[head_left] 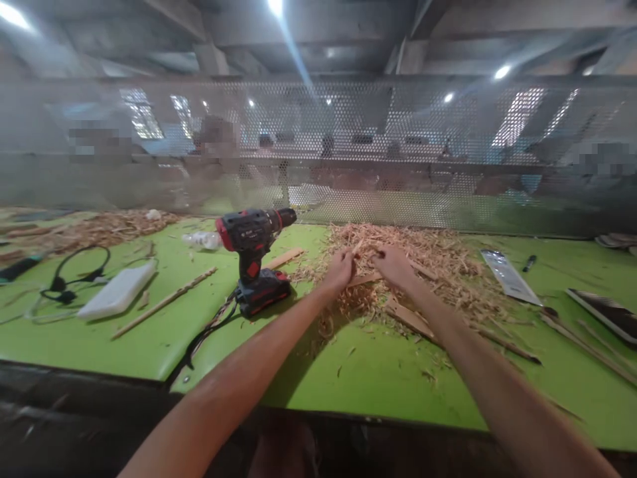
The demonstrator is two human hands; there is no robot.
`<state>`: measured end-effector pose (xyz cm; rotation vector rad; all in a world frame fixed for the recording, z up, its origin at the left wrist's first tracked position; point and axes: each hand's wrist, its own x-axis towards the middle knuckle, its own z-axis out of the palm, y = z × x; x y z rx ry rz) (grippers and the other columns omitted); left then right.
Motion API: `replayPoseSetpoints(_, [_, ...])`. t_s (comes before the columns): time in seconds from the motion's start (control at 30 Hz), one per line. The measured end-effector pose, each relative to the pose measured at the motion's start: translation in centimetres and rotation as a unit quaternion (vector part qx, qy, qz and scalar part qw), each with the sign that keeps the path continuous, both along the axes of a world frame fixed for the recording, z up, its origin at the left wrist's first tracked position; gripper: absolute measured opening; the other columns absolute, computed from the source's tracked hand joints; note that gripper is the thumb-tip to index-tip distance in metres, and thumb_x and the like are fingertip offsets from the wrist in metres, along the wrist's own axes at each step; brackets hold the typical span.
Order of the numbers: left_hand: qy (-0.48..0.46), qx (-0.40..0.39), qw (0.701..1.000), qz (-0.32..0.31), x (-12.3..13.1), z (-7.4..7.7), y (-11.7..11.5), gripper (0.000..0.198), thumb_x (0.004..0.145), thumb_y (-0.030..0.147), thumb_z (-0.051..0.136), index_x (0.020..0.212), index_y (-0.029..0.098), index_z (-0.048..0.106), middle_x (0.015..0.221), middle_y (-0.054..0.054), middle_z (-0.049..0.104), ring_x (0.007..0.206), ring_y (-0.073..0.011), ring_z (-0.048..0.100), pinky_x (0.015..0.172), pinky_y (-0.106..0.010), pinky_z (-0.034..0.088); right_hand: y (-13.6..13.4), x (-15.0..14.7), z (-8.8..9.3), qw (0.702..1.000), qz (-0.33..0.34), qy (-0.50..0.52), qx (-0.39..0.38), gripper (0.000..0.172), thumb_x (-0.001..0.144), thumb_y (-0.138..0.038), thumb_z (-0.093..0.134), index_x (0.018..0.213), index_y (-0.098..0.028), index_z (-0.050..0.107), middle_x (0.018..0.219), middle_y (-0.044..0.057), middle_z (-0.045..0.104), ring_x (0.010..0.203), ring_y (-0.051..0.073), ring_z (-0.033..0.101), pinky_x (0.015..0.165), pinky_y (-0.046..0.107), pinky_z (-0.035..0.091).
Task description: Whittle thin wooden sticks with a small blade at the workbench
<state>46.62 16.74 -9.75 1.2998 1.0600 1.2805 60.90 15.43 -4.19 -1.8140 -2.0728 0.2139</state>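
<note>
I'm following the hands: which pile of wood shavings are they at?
The middle pile, right of the drill: the left hand and right hand are both at it. The far-left pile is on the drill's other side.

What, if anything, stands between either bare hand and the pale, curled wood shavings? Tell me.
Nothing visible: the left hand and right hand are at the shavings; the black-and-red cordless drill stands to their left.
</note>
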Motion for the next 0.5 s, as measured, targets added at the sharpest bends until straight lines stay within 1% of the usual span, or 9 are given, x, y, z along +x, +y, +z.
replayPoseSetpoints(0.03, [-0.035,-0.031,0.999,-0.008,0.0,0.0,-0.3,0.024,0.1,0.028,0.041,0.077,0.023,0.044,0.052,0.01,0.025,0.041,-0.0102,0.025,0.046,-0.023,0.023,0.3,-0.7,-0.7,0.999,0.001,-0.036,-0.003,0.03,0.101,-0.027,0.048,0.097,-0.013,0.075,0.093,0.01,0.074,0.083,0.019,0.063,0.071,0.026,0.039])
replayPoseSetpoints(0.1, [-0.063,-0.058,0.996,-0.023,-0.1,0.0,-0.9,0.028,0.101,0.028,0.04,0.074,0.024,0.038,0.053,0.01,0.021,0.041,-0.0094,0.02,0.046,-0.023,0.022,0.5,-1.1,-2.0,0.995,-0.017,-0.094,0.002,0.032,0.101,-0.024,0.047,0.112,-0.011,0.075,0.107,0.015,0.076,0.092,0.021,0.066,0.075,0.027,0.04])
replayPoseSetpoints(0.13, [-0.068,-0.065,0.995,-0.031,-0.1,0.0,-1.1,0.029,0.101,0.029,0.04,0.073,0.024,0.037,0.052,0.01,0.021,0.041,-0.0091,0.019,0.046,-0.023,0.021,0.4,-1.1,-2.5,0.993,-0.027,-0.115,0.006,0.032,0.101,-0.022,0.048,0.115,-0.01,0.073,0.11,0.017,0.076,0.096,0.022,0.068,0.076,0.027,0.04])
replayPoseSetpoints(0.2, [-0.068,-0.07,0.994,-0.04,-0.1,0.3,-1.7,0.032,0.102,0.029,0.042,0.071,0.024,0.036,0.052,0.009,0.022,0.042,-0.0085,0.019,0.046,-0.023,0.019,0.1,-0.8,-3.1,0.989,-0.041,-0.14,0.026,0.031,0.1,-0.016,0.047,0.118,-0.009,0.071,0.111,0.018,0.076,0.099,0.024,0.069,0.076,0.027,0.041])
replayPoseSetpoints(0.27, [-0.076,-0.074,0.993,-0.046,0.0,0.6,-2.2,0.031,0.101,0.028,0.044,0.071,0.023,0.037,0.053,0.009,0.022,0.042,-0.0081,0.019,0.045,-0.023,0.017,-0.2,-0.7,-3.3,0.986,-0.041,-0.154,0.058,0.029,0.1,-0.015,0.046,0.117,-0.009,0.07,0.11,0.018,0.076,0.1,0.024,0.069,0.078,0.027,0.042])
replayPoseSetpoints(0.33, [-0.081,-0.071,0.993,-0.053,0.2,0.9,-2.6,0.029,0.1,0.026,0.042,0.072,0.023,0.038,0.053,0.009,0.022,0.041,-0.0082,0.019,0.045,-0.024,0.015,-0.5,-0.6,-3.2,0.981,-0.044,-0.168,0.087,0.029,0.102,-0.017,0.045,0.116,-0.01,0.07,0.11,0.018,0.076,0.102,0.025,0.069,0.08,0.028,0.044])
replayPoseSetpoints(0.4, [-0.082,-0.063,0.993,-0.063,0.3,1.1,-2.9,0.027,0.1,0.026,0.041,0.073,0.023,0.041,0.053,0.009,0.021,0.04,-0.0084,0.017,0.045,-0.024,0.014,-0.6,-0.7,-3.0,0.977,-0.05,-0.183,0.099,0.029,0.103,-0.018,0.044,0.113,-0.011,0.071,0.109,0.018,0.075,0.103,0.025,0.069,0.081,0.029,0.045])
replayPoseSetpoints(0.5, [-0.061,-0.047,0.994,-0.082,0.2,0.9,-2.8,0.026,0.099,0.031,0.044,0.074,0.024,0.044,0.053,0.009,0.022,0.04,-0.0094,0.017,0.045,-0.025,0.015,-0.7,-0.5,-2.8,0.974,-0.063,-0.192,0.101,0.031,0.102,-0.011,0.043,0.111,-0.011,0.073,0.106,0.017,0.076,0.102,0.025,0.069,0.08,0.029,0.044])
